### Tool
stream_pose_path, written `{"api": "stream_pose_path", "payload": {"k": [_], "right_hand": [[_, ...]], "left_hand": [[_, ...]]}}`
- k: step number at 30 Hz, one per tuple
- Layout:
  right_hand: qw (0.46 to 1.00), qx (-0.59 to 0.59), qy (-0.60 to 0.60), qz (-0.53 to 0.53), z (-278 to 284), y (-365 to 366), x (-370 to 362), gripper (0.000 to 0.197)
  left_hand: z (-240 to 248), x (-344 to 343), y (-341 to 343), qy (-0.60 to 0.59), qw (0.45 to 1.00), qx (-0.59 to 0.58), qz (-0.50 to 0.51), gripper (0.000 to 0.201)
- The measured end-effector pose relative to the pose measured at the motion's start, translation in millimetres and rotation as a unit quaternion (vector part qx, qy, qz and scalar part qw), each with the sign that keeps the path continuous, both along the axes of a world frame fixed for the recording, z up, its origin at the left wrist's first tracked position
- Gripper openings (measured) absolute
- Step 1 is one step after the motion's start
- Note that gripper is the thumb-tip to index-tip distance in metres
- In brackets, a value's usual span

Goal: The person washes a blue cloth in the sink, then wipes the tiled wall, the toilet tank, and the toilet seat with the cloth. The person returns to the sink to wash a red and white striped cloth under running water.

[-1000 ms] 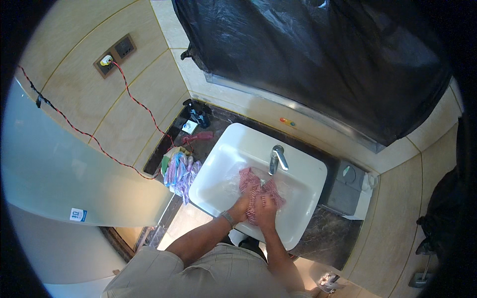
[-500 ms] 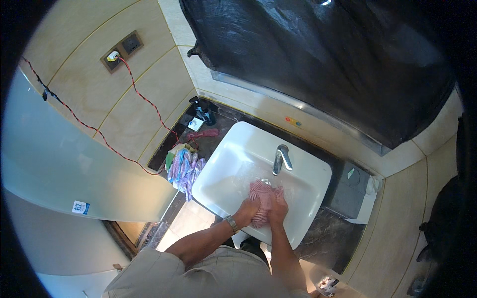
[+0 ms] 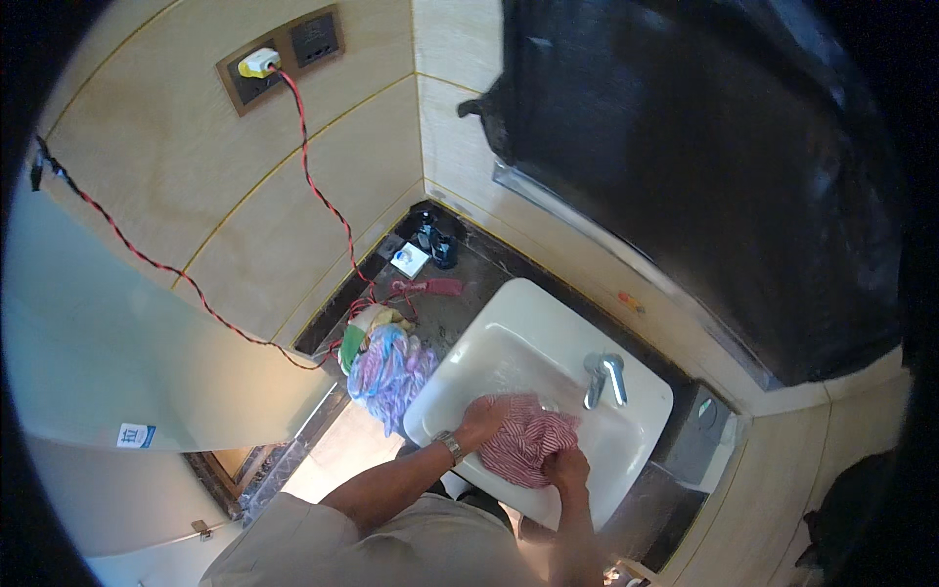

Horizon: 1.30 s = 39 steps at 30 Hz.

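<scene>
A red-and-white striped cloth (image 3: 528, 442) is spread between my hands, low over the white washbasin (image 3: 533, 311). My left hand (image 3: 479, 423), with a metal-band watch on the wrist, grips the cloth's left side; its fingertips are partly hidden. At the lower right edge of the cloth, my right hand (image 3: 565, 469) holds a bunched part in closed fingers. Beyond the cloth, toward the back right of the basin, stands a chrome faucet (image 3: 604, 380). Whether water runs from it, I cannot tell.
Blue-purple crumpled fabric (image 3: 393, 377) lies on the dark counter left of the basin. Behind it are a red strap-like item (image 3: 430, 287), a small white box (image 3: 410, 259) and dark bottles (image 3: 442, 249). A red-black cord (image 3: 311, 166) hangs from a wall socket. A grey box (image 3: 694, 435) stands right.
The cloth has gone from bunched to more spread out. My hands have moved apart, the right one lower along the cloth. The whole view has shifted, with the basin now lower and further right.
</scene>
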State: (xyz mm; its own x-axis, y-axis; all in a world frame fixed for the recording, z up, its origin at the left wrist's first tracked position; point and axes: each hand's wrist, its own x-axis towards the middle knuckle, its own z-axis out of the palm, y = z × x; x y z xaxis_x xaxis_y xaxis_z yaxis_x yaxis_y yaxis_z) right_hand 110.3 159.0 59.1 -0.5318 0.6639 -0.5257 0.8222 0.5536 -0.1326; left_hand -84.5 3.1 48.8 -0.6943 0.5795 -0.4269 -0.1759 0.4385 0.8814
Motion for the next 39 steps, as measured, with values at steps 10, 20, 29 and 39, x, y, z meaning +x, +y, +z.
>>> {"api": "stream_pose_path", "payload": {"k": [10, 20, 29, 39], "right_hand": [[0.860, -0.026, 0.500, 0.096, 82.2, -24.6, -306.0, 0.041], [0.931, 0.028, 0.339, 0.133, 58.8, -32.7, -512.7, 0.052], [0.864, -0.152, 0.479, -0.015, 81.8, 4.6, -454.1, 0.029], [0.709, -0.436, 0.535, -0.144, 185.2, 12.0, -327.9, 0.036]], "left_hand": [[-32.0, -55.3, -51.5, -0.003, 0.971, 0.003, -0.238, 0.055], [26.5, -99.3, -45.2, -0.016, 0.941, -0.002, -0.339, 0.055], [3.5, -103.2, -50.4, -0.050, 0.954, -0.056, -0.289, 0.061], [8.5, -81.5, -48.8, -0.014, 0.981, -0.043, -0.189, 0.052]]}}
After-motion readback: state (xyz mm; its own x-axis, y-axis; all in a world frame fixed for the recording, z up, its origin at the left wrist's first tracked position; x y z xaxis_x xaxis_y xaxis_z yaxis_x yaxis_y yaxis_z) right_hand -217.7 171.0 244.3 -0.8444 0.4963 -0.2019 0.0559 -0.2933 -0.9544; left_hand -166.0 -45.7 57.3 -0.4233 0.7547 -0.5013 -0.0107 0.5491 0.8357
